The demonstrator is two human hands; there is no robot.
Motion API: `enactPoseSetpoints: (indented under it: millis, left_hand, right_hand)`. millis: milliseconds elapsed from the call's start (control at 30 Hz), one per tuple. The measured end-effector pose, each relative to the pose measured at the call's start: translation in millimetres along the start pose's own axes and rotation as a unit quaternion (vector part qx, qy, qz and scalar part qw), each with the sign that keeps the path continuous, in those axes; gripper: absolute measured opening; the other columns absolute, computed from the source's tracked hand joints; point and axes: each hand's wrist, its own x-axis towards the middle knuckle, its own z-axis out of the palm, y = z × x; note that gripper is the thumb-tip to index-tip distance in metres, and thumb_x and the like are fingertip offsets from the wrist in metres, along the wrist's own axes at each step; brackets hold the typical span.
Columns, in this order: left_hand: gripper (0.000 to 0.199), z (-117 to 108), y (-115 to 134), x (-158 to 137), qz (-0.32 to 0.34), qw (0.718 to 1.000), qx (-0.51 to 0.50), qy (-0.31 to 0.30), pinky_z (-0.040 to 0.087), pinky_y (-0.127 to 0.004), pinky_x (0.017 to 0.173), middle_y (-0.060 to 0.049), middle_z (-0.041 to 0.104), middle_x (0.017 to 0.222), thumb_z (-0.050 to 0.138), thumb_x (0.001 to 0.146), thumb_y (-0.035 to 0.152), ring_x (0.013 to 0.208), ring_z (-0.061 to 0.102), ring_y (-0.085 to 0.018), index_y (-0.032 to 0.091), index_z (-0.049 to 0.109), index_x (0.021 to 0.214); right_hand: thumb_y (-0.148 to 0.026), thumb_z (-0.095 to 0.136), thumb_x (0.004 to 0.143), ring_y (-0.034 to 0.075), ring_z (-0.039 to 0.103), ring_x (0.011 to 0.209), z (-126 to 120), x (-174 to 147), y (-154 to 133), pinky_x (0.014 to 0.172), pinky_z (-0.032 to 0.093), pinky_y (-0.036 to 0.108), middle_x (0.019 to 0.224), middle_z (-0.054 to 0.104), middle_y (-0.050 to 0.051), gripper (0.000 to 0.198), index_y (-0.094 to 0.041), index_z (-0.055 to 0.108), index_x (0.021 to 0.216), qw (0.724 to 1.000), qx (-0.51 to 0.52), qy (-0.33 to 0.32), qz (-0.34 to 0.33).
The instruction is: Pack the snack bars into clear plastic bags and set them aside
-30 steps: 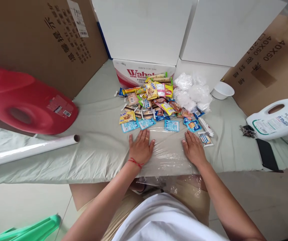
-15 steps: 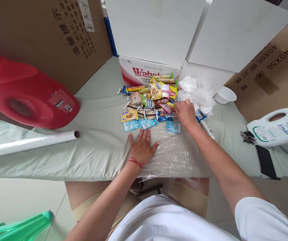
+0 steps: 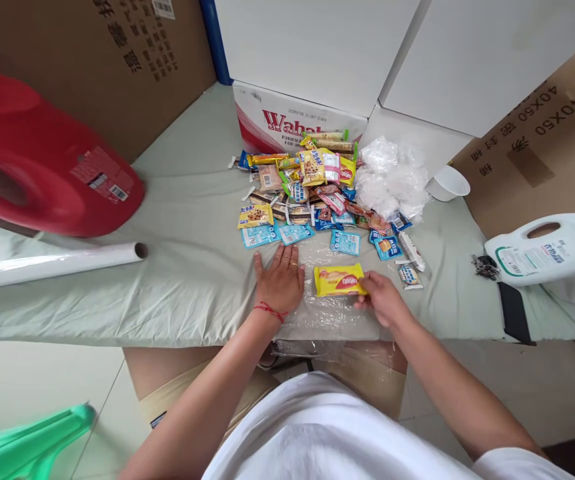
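Note:
My right hand (image 3: 383, 299) pinches the right end of a yellow snack packet (image 3: 338, 280) with red lettering, over a sheet of clear plastic film (image 3: 327, 319). My left hand (image 3: 279, 281) lies flat with fingers apart at the film's left edge, a red cord round its wrist. Just beyond my left fingertips lie light-blue packets (image 3: 260, 235). Behind them is a heap of wrapped snacks (image 3: 297, 193) in many colours. A few small packets, such as a blue one (image 3: 387, 247) and a white-and-blue one (image 3: 409, 275), lie to the right of the film.
Crumpled clear plastic (image 3: 390, 180) and a white bowl (image 3: 448, 183) sit right of the heap. Farther right are a white jug (image 3: 552, 252), keys (image 3: 485, 267) and a black phone (image 3: 515, 313). A red jug (image 3: 42, 167) and a white roll (image 3: 57, 263) occupy the left. Boxes (image 3: 297, 117) stand behind.
My right hand has drawn back from the heap towards me, bringing the yellow snack packet over the film. My left hand stays flat in place. The view has shifted slightly.

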Motion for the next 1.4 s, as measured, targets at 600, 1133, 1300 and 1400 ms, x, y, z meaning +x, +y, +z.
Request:
enactPoseSetpoints:
  millis: [600, 1133, 1300, 1400]
  left_hand:
    - [0.059, 1.4, -1.0, -1.2, 0.002, 1.0, -0.006, 0.008, 0.004, -0.069, 0.13, -0.014, 0.042, 0.167, 0.022, 0.108, 0.035, 0.159, 0.033, -0.028, 0.018, 0.041, 0.162]
    - [0.058, 0.6, -3.8, -1.3, -0.007, 1.0, -0.014, 0.012, 0.006, -0.07, 0.13, -0.015, 0.044, 0.166, 0.023, 0.108, 0.032, 0.158, 0.035, -0.03, 0.017, 0.043, 0.161]
    - [0.057, -1.1, -3.5, -1.3, -0.008, 1.0, -0.018, 0.012, 0.005, -0.069, 0.13, -0.014, 0.045, 0.165, 0.024, 0.108, 0.031, 0.158, 0.037, -0.029, 0.019, 0.046, 0.16]
    - [0.057, -1.1, -4.0, -1.2, -0.008, 1.0, -0.016, 0.01, 0.008, -0.069, 0.13, -0.014, 0.046, 0.165, 0.025, 0.108, 0.03, 0.157, 0.038, -0.029, 0.018, 0.046, 0.16]
  right_hand:
    - [-0.042, 0.081, 0.086, 0.037, 0.047, 0.127, 22.4, -7.0, -12.7, 0.106, 0.045, 0.053, 0.141, 0.061, 0.019, 0.077, -0.015, 0.054, 0.152, 0.761, -0.542, -0.058, -0.351]
    - [-0.026, 0.054, 0.101, 0.029, 0.068, 0.111, 6.3, 110.2, -146.9, 0.097, 0.051, 0.04, 0.116, 0.075, 0.014, 0.027, -0.017, 0.076, 0.114, 0.782, -0.522, 0.123, -0.317]
    - [-0.017, 0.054, 0.094, 0.033, 0.068, 0.11, 8.4, 185.3, -202.1, 0.092, 0.053, 0.042, 0.118, 0.072, 0.017, 0.031, -0.012, 0.07, 0.12, 0.802, -0.509, 0.239, -0.201]
    - [-0.019, 0.064, 0.088, 0.033, 0.065, 0.116, 9.1, 206.4, -207.4, 0.096, 0.052, 0.043, 0.135, 0.064, 0.018, 0.048, -0.014, 0.062, 0.136, 0.785, -0.537, 0.192, -0.243]
